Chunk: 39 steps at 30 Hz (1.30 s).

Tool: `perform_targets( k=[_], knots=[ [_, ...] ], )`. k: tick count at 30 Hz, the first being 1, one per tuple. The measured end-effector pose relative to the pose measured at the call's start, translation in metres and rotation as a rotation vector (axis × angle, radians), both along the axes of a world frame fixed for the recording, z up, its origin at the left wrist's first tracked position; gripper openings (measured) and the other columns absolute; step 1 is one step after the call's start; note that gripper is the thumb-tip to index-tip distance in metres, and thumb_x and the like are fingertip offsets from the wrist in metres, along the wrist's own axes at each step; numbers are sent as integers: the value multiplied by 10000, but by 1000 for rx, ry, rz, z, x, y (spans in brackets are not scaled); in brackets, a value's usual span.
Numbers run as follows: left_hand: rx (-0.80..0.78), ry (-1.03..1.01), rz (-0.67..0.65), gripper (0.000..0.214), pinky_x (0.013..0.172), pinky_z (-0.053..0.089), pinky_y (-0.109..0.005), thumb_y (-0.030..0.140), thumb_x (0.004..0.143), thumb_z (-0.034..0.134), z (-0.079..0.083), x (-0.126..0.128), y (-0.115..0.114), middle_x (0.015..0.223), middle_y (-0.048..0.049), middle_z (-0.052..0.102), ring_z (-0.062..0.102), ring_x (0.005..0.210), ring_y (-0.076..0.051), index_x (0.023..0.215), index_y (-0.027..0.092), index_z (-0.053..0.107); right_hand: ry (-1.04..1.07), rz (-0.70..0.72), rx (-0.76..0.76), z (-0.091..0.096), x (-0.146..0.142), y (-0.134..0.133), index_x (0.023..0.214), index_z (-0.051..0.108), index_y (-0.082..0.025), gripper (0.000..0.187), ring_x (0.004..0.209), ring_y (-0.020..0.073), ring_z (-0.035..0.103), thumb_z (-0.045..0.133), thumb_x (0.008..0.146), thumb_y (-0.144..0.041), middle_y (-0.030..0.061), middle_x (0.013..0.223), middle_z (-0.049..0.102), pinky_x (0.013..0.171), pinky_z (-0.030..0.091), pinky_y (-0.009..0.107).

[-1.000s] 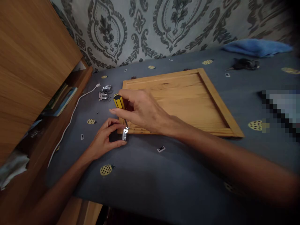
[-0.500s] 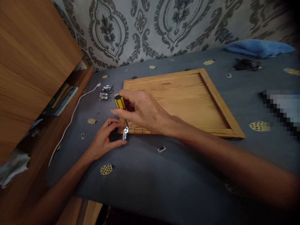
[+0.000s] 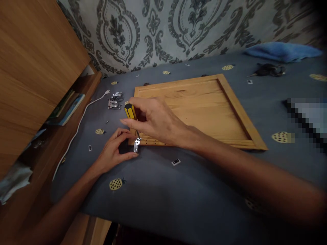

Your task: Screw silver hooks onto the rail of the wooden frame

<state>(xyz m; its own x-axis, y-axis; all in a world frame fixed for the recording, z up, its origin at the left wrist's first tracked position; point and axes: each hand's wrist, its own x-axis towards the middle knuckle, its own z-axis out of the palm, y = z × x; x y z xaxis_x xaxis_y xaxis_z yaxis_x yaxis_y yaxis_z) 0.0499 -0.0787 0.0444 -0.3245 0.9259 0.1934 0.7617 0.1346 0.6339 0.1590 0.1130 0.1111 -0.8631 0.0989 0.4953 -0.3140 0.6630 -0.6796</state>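
Observation:
My right hand (image 3: 163, 120) is closed around a screwdriver (image 3: 130, 111) with a yellow and black handle. Its thin shaft slants down to a metal cabinet hinge (image 3: 136, 145), and the tip meets the hinge's upper end. That hinge lies at the near left corner of a framed wooden panel (image 3: 199, 112), partly over its edge. With thumb and fingers curved about the hinge, my left hand (image 3: 113, 149) steadies it. Several small dark holes run along the panel's near edge. My right palm and wrist cover part of the panel.
More metal hinges (image 3: 115, 100) lie in a cluster beyond my hands, with a small screw-like piece (image 3: 107, 121) nearer. A white cable (image 3: 84, 117) runs along the left by a wooden shelf. At the far right are a blue cloth (image 3: 283, 51) and a black object (image 3: 269, 70).

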Motion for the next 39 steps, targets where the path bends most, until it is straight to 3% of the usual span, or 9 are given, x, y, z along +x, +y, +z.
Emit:
perform_targets(
  k=[8,22,28,31,39],
  knots=[
    [10,-14,1,454,1002,483,-434,583,826,737,0,0,-1,1187,-59,575,567,1140,-264,1148,277,645,29,-9,-153,0,1,-5,697,404,-211,321,595,105,381,639,914,-246,-62,612,400,565,284,275],
    [17,-4,5,460,1032,474,-458,593,824,732,-2,-1,0,1241,-76,596,566,1187,-283,1139,267,650,25,30,-76,-4,-1,-3,720,399,-206,328,598,96,390,666,906,-250,-67,620,438,576,288,267],
    [15,-9,-1,445,1054,459,-456,590,837,721,-1,-2,0,1229,-66,594,553,1203,-281,1138,271,643,-70,223,-106,6,1,7,843,565,-172,157,651,95,454,663,921,-266,-53,681,516,600,336,242],
    [13,-11,0,447,1049,464,-456,585,835,726,-2,-2,-1,1236,-59,585,551,1197,-278,1156,284,641,-107,298,-114,8,1,12,770,569,-164,169,677,101,494,647,910,-217,-38,692,539,606,355,239],
    [30,-3,-1,443,1043,468,-457,591,831,727,-3,-1,0,1228,-61,590,558,1187,-277,1130,276,642,46,102,-55,0,-3,4,632,341,-189,445,597,73,351,711,875,-234,-76,600,389,585,253,255]
  ],
)
